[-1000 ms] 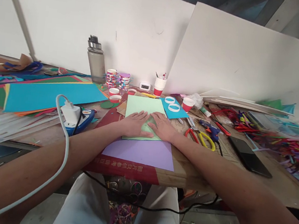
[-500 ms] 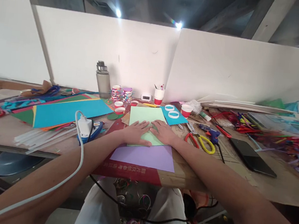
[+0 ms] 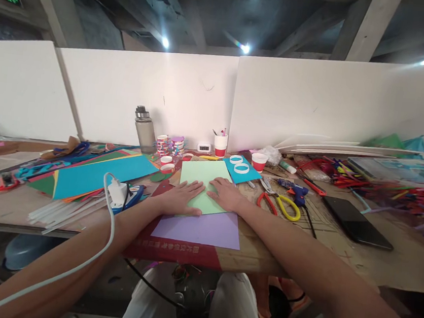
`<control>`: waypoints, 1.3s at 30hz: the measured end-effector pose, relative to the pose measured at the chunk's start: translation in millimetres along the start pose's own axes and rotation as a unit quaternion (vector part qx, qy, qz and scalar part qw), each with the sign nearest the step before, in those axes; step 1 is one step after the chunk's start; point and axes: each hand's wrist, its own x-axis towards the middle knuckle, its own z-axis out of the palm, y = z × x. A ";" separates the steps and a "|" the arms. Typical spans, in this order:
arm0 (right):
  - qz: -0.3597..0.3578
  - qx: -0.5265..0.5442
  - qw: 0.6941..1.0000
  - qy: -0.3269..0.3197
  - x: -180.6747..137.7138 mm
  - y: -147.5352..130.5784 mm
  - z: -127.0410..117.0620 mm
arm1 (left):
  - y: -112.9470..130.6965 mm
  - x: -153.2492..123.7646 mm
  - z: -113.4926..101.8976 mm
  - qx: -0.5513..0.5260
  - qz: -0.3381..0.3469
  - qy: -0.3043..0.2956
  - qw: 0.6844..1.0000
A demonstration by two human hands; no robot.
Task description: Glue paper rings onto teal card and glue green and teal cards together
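A light green sheet of paper lies in front of me, overlapping the far part of a purple sheet. My left hand rests flat on the green sheet's left side, its fingers stretched out and thumb apart. On the right side of the same sheet lies my right hand, also open, with its fingers toward the middle. Between the two hands a strip of green paper shows. Beyond the right hand is a blue sheet with two white paper rings on it.
Pliers, a blue glue gun and a phone lie on the right. To the left are blue paper sheets, white glue sticks and a white cable crossing my left arm. A bottle stands behind.
My hands have slid a little apart on the green sheet, baring more of its middle. The camera view has tilted up slightly.
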 end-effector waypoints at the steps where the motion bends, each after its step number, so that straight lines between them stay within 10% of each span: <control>1: 0.001 0.005 1.000 0.002 0.3 -0.3 0.6 | -2.8 -0.2 -2.8 -0.010 -0.004 -0.010 1.000; 14: 0.070 0.057 0.990 0.111 3.4 2.5 -11.2 | 33.5 39.6 17.6 -0.020 -0.099 0.083 0.991; 22: 0.038 0.104 0.993 -0.029 6.1 -10.4 5.5 | 33.5 37.5 14.2 -0.025 -0.095 0.096 0.991; 39: 0.007 -0.020 0.996 -0.090 -12.5 4.1 -6.8 | 28.3 30.4 14.2 -0.051 -0.086 0.081 0.992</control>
